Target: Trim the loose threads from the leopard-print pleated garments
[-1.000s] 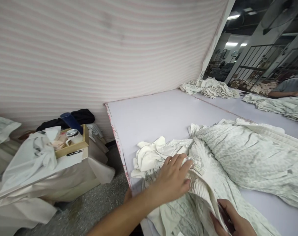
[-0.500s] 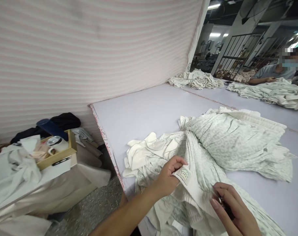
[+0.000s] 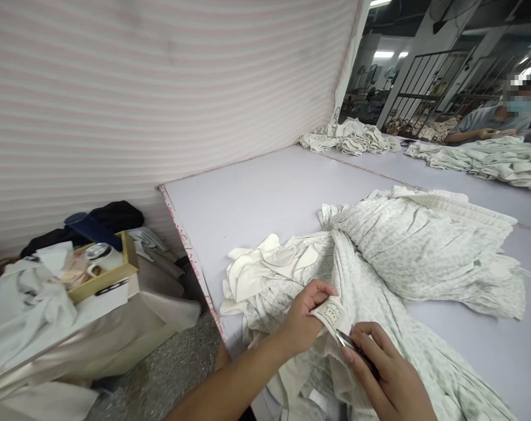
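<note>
The left hand (image 3: 307, 318) is nearly closed, fingers curled, pinching an edge of the pale garment (image 3: 342, 374) between thumb and fingertips; just to the right of those fingertips lies a printed patch (image 3: 331, 313), tilted, its little curly-topped figure with the curls away from the person. The garment's cream part runs lengthwise away from the person, from below and between the hands up past the left fingertips, where it narrows beside the bundle. The right hand (image 3: 386, 374) is bent closed around dark-handled snips (image 3: 357, 351), thumb on the near side and forefinger on the far side. The snips' long axis slants from the right palm forward and leftward, handle end in the palm, blades pointing at the left hand; the tips are at the patch's near edge, though whether they touch it I cannot tell. Ahead of the right hand and a little to its right lies a bundle of leaf-green patterned cloth (image 3: 423, 245), its long side slanting off to the right. Ahead of the left hand are loose cream pieces (image 3: 252, 278), and beyond them a bare stretch of the tabletop (image 3: 239, 199).
</note>
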`<state>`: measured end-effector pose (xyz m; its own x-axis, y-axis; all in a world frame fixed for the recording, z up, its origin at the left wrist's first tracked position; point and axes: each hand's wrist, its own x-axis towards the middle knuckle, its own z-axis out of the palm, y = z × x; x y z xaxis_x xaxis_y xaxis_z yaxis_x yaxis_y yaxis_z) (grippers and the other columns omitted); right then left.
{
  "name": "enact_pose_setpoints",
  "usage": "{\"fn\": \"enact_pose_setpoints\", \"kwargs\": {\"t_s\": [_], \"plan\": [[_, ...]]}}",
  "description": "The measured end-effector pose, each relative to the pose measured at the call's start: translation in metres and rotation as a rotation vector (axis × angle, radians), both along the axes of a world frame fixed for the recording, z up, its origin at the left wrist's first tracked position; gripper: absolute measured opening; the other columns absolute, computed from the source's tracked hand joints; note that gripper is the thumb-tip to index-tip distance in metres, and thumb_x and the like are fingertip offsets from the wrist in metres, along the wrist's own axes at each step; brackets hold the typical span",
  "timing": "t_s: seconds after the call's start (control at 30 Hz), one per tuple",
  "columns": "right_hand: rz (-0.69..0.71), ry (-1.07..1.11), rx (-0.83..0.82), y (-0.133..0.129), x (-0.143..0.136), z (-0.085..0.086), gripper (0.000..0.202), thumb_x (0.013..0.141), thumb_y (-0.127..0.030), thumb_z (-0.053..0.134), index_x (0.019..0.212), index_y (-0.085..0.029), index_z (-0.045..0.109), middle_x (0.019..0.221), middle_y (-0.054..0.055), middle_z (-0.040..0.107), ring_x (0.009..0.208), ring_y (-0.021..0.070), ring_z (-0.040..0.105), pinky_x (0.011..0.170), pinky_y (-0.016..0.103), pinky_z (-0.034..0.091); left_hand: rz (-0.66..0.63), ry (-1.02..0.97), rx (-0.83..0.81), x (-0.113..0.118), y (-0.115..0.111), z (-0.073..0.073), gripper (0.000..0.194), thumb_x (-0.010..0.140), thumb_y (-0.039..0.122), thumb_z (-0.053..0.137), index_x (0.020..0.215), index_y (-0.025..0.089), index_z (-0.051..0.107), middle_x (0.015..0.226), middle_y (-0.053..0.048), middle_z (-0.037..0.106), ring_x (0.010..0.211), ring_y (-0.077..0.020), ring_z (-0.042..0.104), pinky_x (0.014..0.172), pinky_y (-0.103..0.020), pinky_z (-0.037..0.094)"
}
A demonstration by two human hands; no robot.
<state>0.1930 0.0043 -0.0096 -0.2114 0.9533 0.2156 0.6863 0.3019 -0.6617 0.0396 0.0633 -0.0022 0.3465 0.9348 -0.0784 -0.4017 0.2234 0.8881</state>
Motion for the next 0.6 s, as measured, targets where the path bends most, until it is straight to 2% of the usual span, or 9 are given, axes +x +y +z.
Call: {"fn": "enact_pose_setpoints", "kwargs": {"t_s": [0.17, 0.33, 0.47, 0.6], "plan": [[0.010, 0.027, -0.014, 0.000, 0.001, 0.001, 0.029, 0.098, -0.044, 0.035, 0.083, -0.027, 0.052, 0.088, -0.001, 0.053, 0.064, 0.0104, 0.062, 0.053, 0.019, 0.044, -0.010, 0.028, 0.033, 0.000, 0.000, -0.002, 0.036, 0.067, 0.040, 0.075, 0.084, 0.020, 0.051, 0.068, 0.003, 0.053, 0.058, -0.0104, 0.043, 0.059, -0.024, 0.034], [0.000, 0.001, 0.043, -0.002, 0.002, 0.005, 0.023, 0.098, -0.044, 0.036, 0.090, -0.028, 0.052, 0.092, -0.001, 0.052, 0.066, 0.0101, 0.063, 0.051, 0.019, 0.043, -0.051, 0.234, 0.221, -0.006, -0.002, -0.001, 0.019, 0.073, 0.021, 0.062, 0.090, 0.018, 0.054, 0.078, -0.001, 0.058, 0.071, -0.0149, 0.050, 0.068, -0.027, 0.038], [0.029, -0.083, 0.050, 0.000, 0.002, 0.009, 0.027, 0.098, -0.045, 0.035, 0.087, -0.027, 0.051, 0.091, -0.001, 0.053, 0.052, 0.0084, 0.057, 0.045, 0.021, 0.041, -0.125, 0.439, 0.359, -0.012, -0.002, 0.001, 0.029, 0.070, 0.006, 0.052, 0.096, 0.019, 0.057, 0.081, -0.001, 0.058, 0.072, -0.0154, 0.050, 0.066, -0.027, 0.036], [0.080, -0.143, 0.036, 0.003, 0.003, 0.013, 0.026, 0.098, -0.044, 0.033, 0.088, -0.027, 0.050, 0.092, -0.002, 0.052, 0.045, 0.0074, 0.052, 0.045, 0.022, 0.041, -0.170, 0.571, 0.433, -0.015, 0.000, 0.001, 0.041, 0.064, -0.002, 0.046, 0.097, 0.020, 0.057, 0.072, 0.004, 0.048, 0.062, -0.0120, 0.040, 0.057, -0.024, 0.028]]}}
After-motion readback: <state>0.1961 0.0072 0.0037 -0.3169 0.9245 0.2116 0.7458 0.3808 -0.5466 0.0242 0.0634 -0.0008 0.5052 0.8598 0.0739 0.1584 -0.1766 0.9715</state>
